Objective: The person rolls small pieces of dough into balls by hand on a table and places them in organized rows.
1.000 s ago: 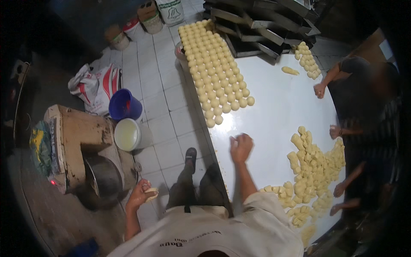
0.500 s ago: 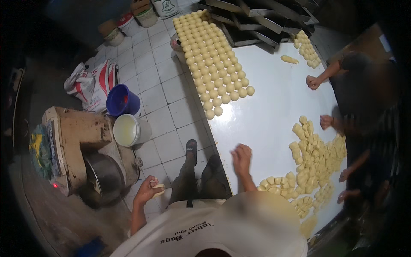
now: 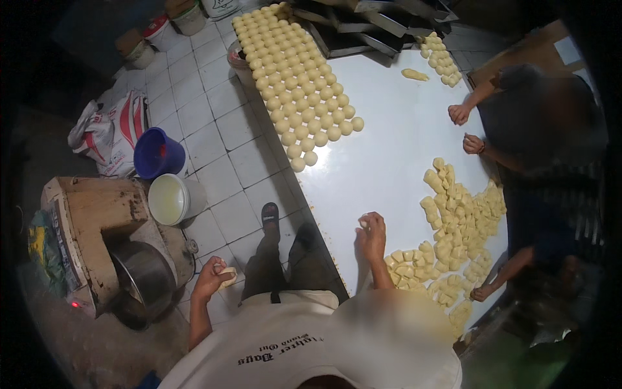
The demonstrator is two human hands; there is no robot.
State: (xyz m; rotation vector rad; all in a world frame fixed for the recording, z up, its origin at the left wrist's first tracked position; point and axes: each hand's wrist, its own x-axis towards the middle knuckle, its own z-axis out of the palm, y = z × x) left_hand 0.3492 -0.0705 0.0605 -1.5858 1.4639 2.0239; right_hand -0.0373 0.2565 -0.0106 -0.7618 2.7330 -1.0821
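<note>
Left hand [image 3: 212, 280]: held low off the table's near left edge; fingers curled around a small pale dough piece [image 3: 227, 275].
Right hand [image 3: 371, 235]: resting on the white table [image 3: 389, 155]; fingertips pinched on a second dough lump [image 3: 363, 223].
Done: rounded dough balls [image 3: 295, 71] are set in tidy rows at the far left of the table; judged a good share of the work.
Left: a loose heap of cut dough chunks [image 3: 453, 227] lies at the near right, not yet shaped.
Others: hands of other persons [image 3: 459, 114] are seen at the right edge.
Packages: a white sack with red stripes [image 3: 107, 133] slumps on the tiled floor at left; beside it a blue bucket [image 3: 155, 152] and a white pail [image 3: 170, 199]; print too small to be read.
</note>
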